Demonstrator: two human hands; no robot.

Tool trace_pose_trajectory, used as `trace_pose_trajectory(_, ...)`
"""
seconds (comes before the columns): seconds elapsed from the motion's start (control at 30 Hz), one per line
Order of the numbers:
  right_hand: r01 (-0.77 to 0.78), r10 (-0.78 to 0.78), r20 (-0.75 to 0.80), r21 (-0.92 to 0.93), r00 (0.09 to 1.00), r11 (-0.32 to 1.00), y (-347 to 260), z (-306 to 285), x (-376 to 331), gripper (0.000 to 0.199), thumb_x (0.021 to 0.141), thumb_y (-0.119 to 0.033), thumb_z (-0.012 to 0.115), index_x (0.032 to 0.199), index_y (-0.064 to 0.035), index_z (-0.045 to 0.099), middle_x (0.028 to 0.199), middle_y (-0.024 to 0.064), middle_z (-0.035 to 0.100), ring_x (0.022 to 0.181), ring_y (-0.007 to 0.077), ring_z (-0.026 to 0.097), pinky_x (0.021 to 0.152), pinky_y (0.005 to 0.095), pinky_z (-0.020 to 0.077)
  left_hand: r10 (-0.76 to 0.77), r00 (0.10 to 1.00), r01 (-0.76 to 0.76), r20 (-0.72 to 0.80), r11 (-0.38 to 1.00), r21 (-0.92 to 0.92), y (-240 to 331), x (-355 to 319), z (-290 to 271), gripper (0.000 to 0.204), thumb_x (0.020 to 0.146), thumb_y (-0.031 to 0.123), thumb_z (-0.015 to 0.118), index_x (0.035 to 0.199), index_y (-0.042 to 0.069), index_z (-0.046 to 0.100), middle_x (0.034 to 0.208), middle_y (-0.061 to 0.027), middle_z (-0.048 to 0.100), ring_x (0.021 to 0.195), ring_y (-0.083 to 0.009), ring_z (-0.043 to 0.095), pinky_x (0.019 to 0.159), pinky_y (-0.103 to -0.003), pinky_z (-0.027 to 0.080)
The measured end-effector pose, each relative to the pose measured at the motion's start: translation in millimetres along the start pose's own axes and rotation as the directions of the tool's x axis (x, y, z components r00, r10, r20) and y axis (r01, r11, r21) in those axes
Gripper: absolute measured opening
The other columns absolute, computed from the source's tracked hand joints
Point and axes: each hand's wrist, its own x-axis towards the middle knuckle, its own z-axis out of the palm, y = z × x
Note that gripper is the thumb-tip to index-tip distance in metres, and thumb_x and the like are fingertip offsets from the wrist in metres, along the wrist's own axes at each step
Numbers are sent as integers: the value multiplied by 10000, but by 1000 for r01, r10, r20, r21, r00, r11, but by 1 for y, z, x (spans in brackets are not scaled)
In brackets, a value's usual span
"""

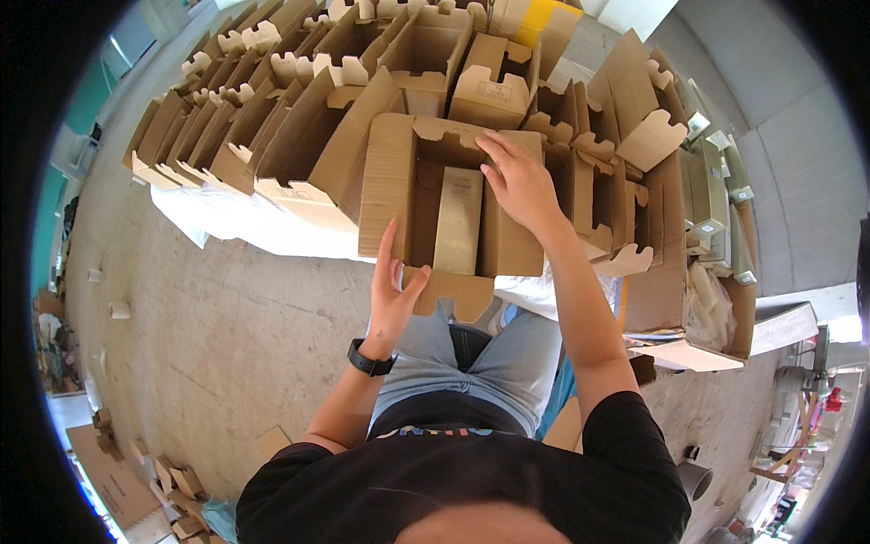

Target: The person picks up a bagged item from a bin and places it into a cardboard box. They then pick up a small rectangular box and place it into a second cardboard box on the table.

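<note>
An open brown cardboard box point(385, 172) rests in front of me at lap height, its flaps folded outward. Inside it a slim pale-gold carton point(459, 218) stands lengthwise, with a gap on its left. My left hand point(391, 295) holds the box's near left corner, fingers stretched along the left flap and thumb by the front edge. Across the right flap lies my right hand point(524, 181), fingers extended toward the far edge of the opening. Its palm side is hidden. A front flap point(467, 296) hangs down toward my knees.
Rows of open cardboard boxes point(299, 136) stand beyond on a white covering point(245, 218). At the right, gold cartons point(707, 186) are stacked by a larger cardboard box point(657, 290) with clear plastic inside. Cardboard pieces point(186, 485) lie on the concrete floor at lower left.
</note>
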Motion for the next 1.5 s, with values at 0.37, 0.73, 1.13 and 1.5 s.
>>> trace_pose_trajectory(0.37,64,-50,65,-231,997,971,-8,2,0,304,815,-120,663,1111,-50,655,1183,28,643,893,233,562,796,333,521,51,998,-45,48,993,-111,0,0,-3,736,881,3,615,1507,83,235,1546,-36,246,1370,-171,308,1124,-358,224)
trace_pose_trajectory(0.73,37,-21,77,-213,997,976,-14,1,1,323,783,-113,683,1099,-55,660,1162,23,639,921,229,560,786,336,529,168,984,-176,-60,965,-193,-17,-8,-15,825,973,500,452,1528,128,-30,1562,-182,146,1396,-317,288,1141,-479,241)
trace_pose_trajectory(1.13,66,-53,68,-216,996,974,-12,2,1,349,770,-138,699,1104,-48,657,1170,32,637,923,237,560,797,337,519,187,982,-188,-19,978,-90,-14,13,-18,831,932,646,358,1531,125,113,1574,-100,166,1449,-276,148,1150,-483,157)
trace_pose_trajectory(1.5,55,-26,110,-268,994,962,-20,2,-3,532,769,-357,721,1169,-23,615,1233,74,602,1012,259,534,860,362,478,205,978,-206,-28,960,-190,8,32,-8,696,1001,503,341,1471,-3,252,1515,-161,294,1423,-268,243,1149,-392,198)
